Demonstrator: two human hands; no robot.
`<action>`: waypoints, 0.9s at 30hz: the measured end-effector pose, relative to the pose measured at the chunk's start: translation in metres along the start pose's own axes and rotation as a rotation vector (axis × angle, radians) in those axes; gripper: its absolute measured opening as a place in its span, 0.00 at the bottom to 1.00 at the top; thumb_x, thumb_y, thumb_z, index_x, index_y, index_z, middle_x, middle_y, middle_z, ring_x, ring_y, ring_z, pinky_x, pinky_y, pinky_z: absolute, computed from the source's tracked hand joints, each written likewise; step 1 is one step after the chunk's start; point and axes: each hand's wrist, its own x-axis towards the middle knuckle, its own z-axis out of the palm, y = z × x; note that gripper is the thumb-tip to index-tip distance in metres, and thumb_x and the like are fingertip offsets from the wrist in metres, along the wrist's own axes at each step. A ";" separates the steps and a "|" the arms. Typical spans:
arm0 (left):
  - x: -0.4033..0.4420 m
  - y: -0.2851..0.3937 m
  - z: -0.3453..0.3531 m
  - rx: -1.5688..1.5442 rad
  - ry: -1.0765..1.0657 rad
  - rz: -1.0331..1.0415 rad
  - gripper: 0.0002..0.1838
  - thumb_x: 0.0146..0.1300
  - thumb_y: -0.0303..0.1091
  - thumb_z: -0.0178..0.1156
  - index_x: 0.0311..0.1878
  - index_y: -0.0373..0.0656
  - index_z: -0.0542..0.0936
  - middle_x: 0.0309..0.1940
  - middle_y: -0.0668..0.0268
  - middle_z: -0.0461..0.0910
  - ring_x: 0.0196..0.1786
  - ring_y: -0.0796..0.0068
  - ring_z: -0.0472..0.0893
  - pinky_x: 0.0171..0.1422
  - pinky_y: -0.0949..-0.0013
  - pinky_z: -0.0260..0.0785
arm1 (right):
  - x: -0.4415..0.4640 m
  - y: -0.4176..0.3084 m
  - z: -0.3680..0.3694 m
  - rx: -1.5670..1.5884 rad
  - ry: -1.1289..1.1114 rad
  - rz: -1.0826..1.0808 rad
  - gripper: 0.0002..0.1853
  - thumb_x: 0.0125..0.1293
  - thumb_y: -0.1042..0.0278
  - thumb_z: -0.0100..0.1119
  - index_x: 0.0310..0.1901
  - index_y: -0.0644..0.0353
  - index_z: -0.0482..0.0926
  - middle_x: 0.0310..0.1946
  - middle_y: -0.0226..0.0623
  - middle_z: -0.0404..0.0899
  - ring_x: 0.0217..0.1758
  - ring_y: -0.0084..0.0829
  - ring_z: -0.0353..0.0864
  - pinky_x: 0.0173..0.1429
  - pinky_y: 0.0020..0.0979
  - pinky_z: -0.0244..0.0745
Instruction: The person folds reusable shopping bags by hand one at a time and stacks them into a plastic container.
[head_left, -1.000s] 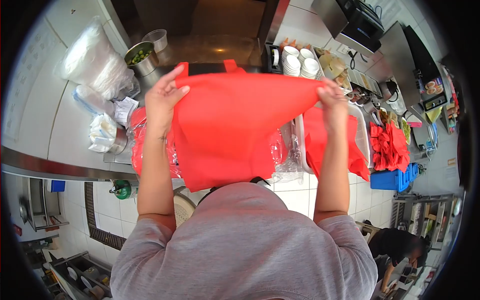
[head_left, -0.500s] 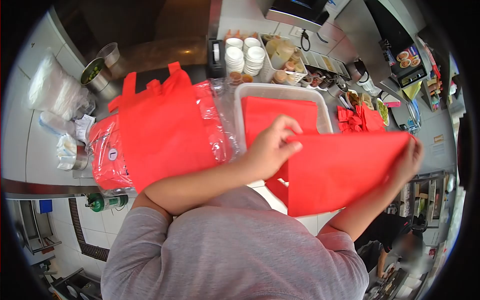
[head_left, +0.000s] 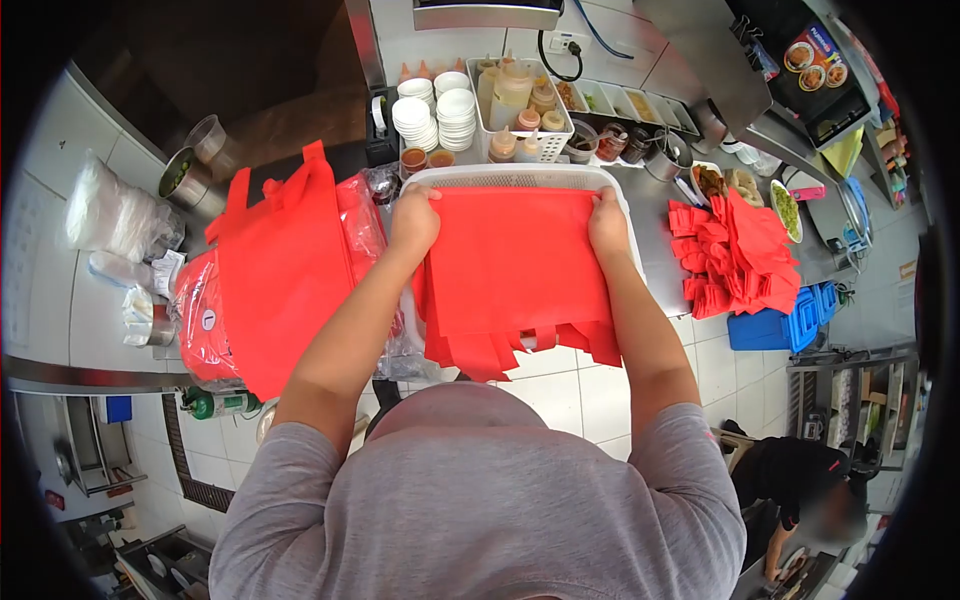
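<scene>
Steel tabletop (head_left: 656, 235) runs along the front of the person. White bin (head_left: 530, 171) sits on it, about straight ahead. Left of bin: plastic-wrapped pack (head_left: 203, 322), red inside, round "L" label, with a flat handled bag (head_left: 275, 270), also red, lying over it, handles pointing away from the person. Red bag (head_left: 515, 260) is stretched flat over the bin, top edge straight, layered strips and a strap showing at its near edge; can't tell if it touches the contents underneath. Right of bin, apart from it: loose red pile (head_left: 740, 255), folded pieces heaped unevenly. White basket (head_left: 553, 148) of sauce bottles stands just behind the bin. Left hand (head_left: 414, 222) is clamped on the red bag's far left corner, right hand (head_left: 609, 222) clamped on its far right corner, fingers of both curled and partly hidden; hands well apart, roughly level. White cups (head_left: 415, 122) stand stacked left of the basket. Smallest: two sauce cups (head_left: 441, 159), reddish-brown, in front of those stacks, near the bin's far left corner.
</scene>
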 end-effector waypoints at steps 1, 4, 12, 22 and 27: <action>0.000 0.000 0.001 0.039 -0.013 0.004 0.16 0.49 0.14 0.50 0.38 0.37 0.83 0.47 0.50 0.79 0.52 0.48 0.79 0.59 0.56 0.70 | -0.002 -0.010 -0.006 -0.071 -0.064 0.044 0.10 0.74 0.63 0.41 0.48 0.61 0.68 0.41 0.61 0.81 0.46 0.59 0.80 0.48 0.54 0.72; -0.002 0.011 0.002 0.119 0.018 0.008 0.15 0.52 0.17 0.52 0.41 0.37 0.83 0.47 0.52 0.79 0.53 0.50 0.78 0.59 0.56 0.71 | 0.001 -0.016 -0.012 -0.074 -0.075 0.064 0.10 0.74 0.64 0.41 0.46 0.61 0.69 0.41 0.57 0.81 0.46 0.55 0.80 0.50 0.52 0.72; -0.002 0.014 0.014 0.541 -0.109 0.110 0.17 0.60 0.30 0.56 0.52 0.40 0.81 0.54 0.59 0.76 0.62 0.56 0.71 0.68 0.49 0.58 | 0.020 0.001 0.015 -0.421 -0.004 -0.273 0.07 0.68 0.70 0.47 0.43 0.61 0.72 0.39 0.44 0.79 0.46 0.47 0.79 0.51 0.46 0.72; -0.035 0.011 0.056 0.619 -0.658 0.231 0.45 0.60 0.69 0.53 0.77 0.61 0.55 0.80 0.56 0.35 0.81 0.52 0.32 0.76 0.31 0.23 | -0.050 -0.017 0.032 -0.447 -0.380 -0.424 0.36 0.69 0.41 0.49 0.74 0.48 0.57 0.77 0.40 0.49 0.81 0.47 0.42 0.77 0.62 0.37; -0.027 0.013 0.057 0.642 -0.675 0.175 0.47 0.60 0.70 0.52 0.78 0.61 0.51 0.80 0.57 0.31 0.81 0.52 0.29 0.76 0.32 0.21 | -0.049 -0.019 0.047 -0.537 -0.359 -0.336 0.41 0.66 0.37 0.51 0.76 0.44 0.53 0.79 0.40 0.40 0.82 0.46 0.37 0.77 0.63 0.36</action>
